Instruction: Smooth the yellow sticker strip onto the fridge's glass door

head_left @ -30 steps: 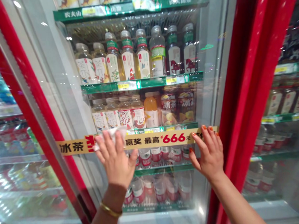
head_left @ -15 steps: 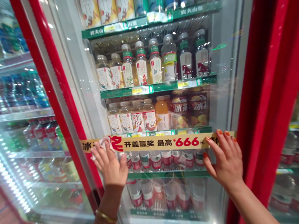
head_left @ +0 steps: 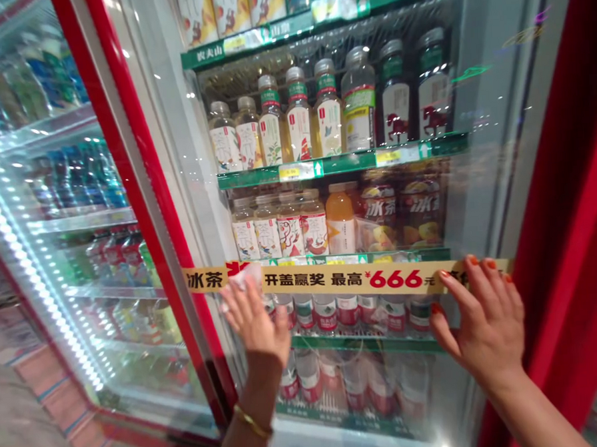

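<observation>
A long yellow printed strip runs across the glass door of a drinks cooler. My left hand lies against the strip's left part, fingers extended, with a crumpled white tissue under its fingertips. A gold bangle is on that wrist. At the strip's right end, my right hand has its fingers spread over the strip and glass, with orange-painted nails and nothing held. Part of the lettering is covered by the right fingers.
Behind the glass stand rows of bottles on green-edged shelves. Red frames border the door. A second lit cooler is at the left, with stacked boxes beside it on the floor.
My left hand and the tissue have moved right along the strip, uncovering the characters at its left end. The view has shifted and tilted. My right hand keeps its place on the strip.
</observation>
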Tool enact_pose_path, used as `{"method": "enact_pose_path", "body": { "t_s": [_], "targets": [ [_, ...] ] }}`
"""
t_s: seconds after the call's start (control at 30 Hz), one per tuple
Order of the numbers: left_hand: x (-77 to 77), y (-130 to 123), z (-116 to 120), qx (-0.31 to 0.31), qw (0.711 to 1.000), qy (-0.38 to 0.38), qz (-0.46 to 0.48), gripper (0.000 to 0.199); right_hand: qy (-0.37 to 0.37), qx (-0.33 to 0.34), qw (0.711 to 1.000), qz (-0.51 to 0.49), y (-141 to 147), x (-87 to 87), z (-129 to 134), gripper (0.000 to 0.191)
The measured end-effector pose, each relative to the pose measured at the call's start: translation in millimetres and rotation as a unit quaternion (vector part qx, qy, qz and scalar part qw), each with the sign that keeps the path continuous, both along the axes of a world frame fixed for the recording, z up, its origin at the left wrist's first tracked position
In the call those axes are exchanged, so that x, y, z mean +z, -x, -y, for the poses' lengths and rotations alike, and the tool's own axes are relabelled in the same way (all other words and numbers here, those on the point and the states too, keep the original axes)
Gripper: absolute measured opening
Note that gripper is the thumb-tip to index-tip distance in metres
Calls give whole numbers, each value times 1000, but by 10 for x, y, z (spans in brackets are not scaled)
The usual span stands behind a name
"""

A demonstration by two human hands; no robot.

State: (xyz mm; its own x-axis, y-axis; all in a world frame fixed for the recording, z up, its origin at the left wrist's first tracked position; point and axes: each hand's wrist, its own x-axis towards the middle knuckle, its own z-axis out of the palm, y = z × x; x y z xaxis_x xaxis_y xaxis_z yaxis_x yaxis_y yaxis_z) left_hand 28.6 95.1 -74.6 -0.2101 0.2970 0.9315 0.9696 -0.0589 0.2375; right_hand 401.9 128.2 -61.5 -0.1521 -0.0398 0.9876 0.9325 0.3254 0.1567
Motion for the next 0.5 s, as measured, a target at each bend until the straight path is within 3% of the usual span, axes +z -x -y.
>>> {"method": "enact_pose_path", "body": {
  "t_s": [0.13,0.2,0.23,0.3,0.43,0.5],
  "targets": [
    [-178,-1082,-27,-59,983,-33,-171,94,-9,-1,1000,13,-23,23,7,87],
    [-266,-1244,-9,-71,974,-31,-213,93,-5,-2,1000,26,-29,40,21,85],
    [-289,-1183,4,-74,972,-19,-223,91,-7,-2,999,34,-29,47,27,84],
    [-294,-823,31,-71,975,3,-211,87,-15,-3,999,46,-22,52,36,82],
    [-172,228,32,15,999,-22,-39,82,0,-3,1000,29,14,41,49,84],
    [-93,517,-21,43,997,-50,42,79,7,-4,1000,14,38,38,61,85]
  ]
}}
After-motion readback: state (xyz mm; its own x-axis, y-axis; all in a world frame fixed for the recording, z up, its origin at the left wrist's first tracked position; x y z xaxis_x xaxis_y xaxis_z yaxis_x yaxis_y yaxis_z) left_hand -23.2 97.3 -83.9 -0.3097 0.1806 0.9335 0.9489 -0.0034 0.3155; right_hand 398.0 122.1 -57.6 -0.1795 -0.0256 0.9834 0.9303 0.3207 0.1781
